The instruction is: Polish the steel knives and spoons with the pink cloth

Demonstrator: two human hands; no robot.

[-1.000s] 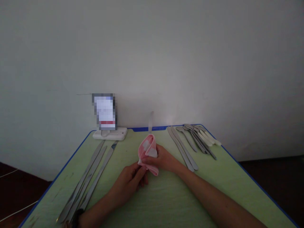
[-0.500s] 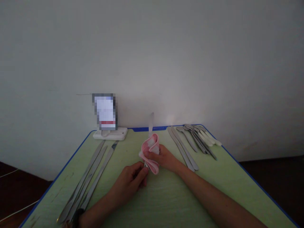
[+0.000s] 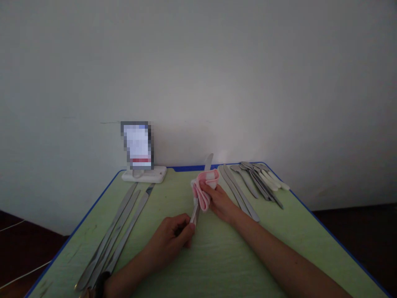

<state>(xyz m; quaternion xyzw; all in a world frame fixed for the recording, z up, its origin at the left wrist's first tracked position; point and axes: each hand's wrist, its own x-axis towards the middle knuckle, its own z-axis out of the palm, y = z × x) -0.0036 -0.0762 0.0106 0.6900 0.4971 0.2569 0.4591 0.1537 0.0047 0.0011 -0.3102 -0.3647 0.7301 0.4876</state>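
Note:
My left hand (image 3: pixel 177 231) pinches the handle end of a table knife (image 3: pixel 195 215), whose blade points up and away from me toward the wall. Around the middle of that knife is a folded pink and white cloth (image 3: pixel 204 192), gripped by my right hand (image 3: pixel 218 198). The blade tip sticks out past the cloth; the part inside it is hidden. Both hands are over the centre of the green table (image 3: pixel 217 265).
Several knives (image 3: pixel 124 231) lie side by side at the left. To the right are two more knives (image 3: pixel 238 192), a bunch of spoons (image 3: pixel 257 180) and some white-handled cutlery (image 3: pixel 271 180). A blurred-out phone (image 3: pixel 138 145) leans on a white stand (image 3: pixel 158 174) near the wall.
My right hand has slid the cloth along the knife, up and to the right, baring more of the handle. The knife now tilts further right. My left hand has hardly moved.

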